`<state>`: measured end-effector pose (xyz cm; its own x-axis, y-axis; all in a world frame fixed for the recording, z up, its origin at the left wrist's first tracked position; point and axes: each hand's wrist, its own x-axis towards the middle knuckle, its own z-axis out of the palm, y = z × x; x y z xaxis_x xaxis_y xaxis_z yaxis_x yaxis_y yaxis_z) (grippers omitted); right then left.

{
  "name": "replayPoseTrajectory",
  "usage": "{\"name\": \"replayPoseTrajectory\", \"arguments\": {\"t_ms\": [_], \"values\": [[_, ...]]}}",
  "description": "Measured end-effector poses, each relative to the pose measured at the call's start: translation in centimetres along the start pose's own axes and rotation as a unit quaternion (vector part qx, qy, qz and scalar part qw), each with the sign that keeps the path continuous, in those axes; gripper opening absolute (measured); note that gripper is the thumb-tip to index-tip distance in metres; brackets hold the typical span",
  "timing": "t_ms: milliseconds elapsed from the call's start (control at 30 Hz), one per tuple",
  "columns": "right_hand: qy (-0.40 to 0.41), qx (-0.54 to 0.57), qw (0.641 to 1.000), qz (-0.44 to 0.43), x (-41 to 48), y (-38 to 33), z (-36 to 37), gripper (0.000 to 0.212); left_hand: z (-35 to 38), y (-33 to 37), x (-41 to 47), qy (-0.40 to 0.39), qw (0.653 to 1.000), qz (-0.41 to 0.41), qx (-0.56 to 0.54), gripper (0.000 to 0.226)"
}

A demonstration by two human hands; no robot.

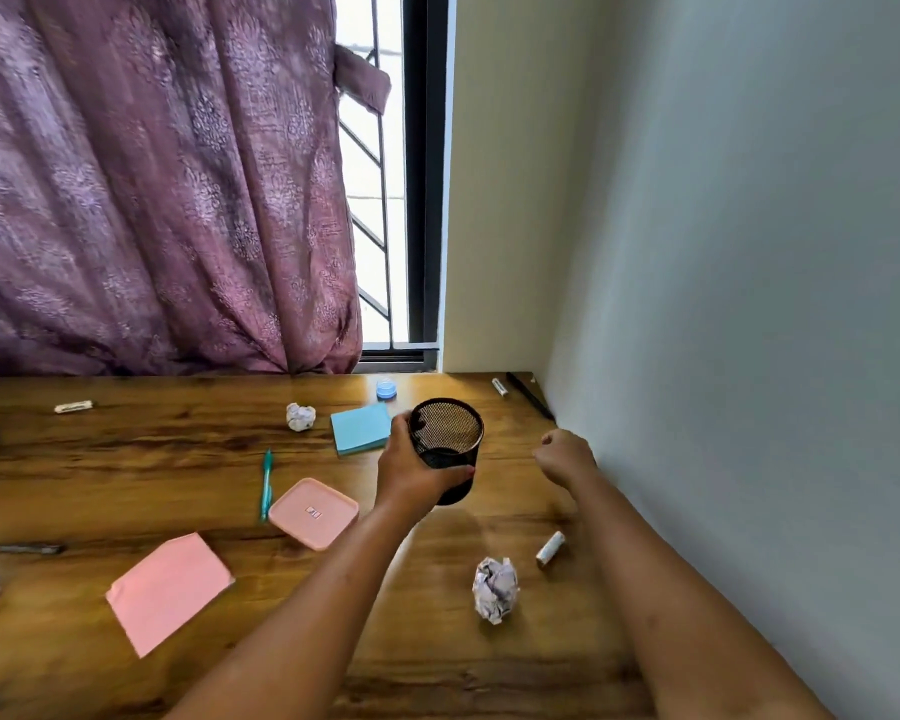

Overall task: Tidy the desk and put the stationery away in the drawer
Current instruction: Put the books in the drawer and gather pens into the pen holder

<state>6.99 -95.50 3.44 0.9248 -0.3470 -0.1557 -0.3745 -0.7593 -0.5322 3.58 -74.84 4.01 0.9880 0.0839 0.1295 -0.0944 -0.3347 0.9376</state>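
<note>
My left hand (411, 467) grips a black mesh pen cup (445, 444), tilted toward me above the wooden desk (126, 459). My right hand (565, 454) hovers to the cup's right with fingers curled, holding nothing. On the desk lie a teal pen (266, 483), a blue sticky-note pad (360, 427), a pink sticky-note pad (170, 589), a pink square lid or box (314, 513), a small white tube (550, 548) and crumpled paper balls (494, 589) (301, 416). No drawer is in view.
A wall runs along the desk's right edge. A purple curtain (152, 200) and a barred window stand behind the desk. At the back lie a blue cap (386, 388), a white marker (500, 387), a black pen (530, 402) and a wrapped stick (74, 406); more items sit at the left edge.
</note>
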Motion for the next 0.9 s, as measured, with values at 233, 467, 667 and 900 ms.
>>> {"name": "replayPoseTrajectory", "arguments": {"t_ms": [233,467,667,900], "values": [[0.020,-0.168,0.984,-0.045,6.9,-0.3,1.8,0.052,2.7,-2.0,3.9,0.005,1.000,-0.001,0.025,0.091],[-0.012,-0.266,0.963,-0.038,10.7,0.2,4.4,0.058,3.8,-3.3,5.8,-0.006,1.000,-0.019,0.020,0.094],[-0.038,-0.281,0.959,-0.020,11.4,-0.5,4.1,0.059,3.1,-3.8,5.5,-0.002,1.000,-0.026,0.003,0.090],[-0.035,-0.251,0.967,0.007,8.5,-0.5,4.5,0.054,1.4,-4.0,3.8,0.002,0.999,-0.049,0.017,0.090]]}}
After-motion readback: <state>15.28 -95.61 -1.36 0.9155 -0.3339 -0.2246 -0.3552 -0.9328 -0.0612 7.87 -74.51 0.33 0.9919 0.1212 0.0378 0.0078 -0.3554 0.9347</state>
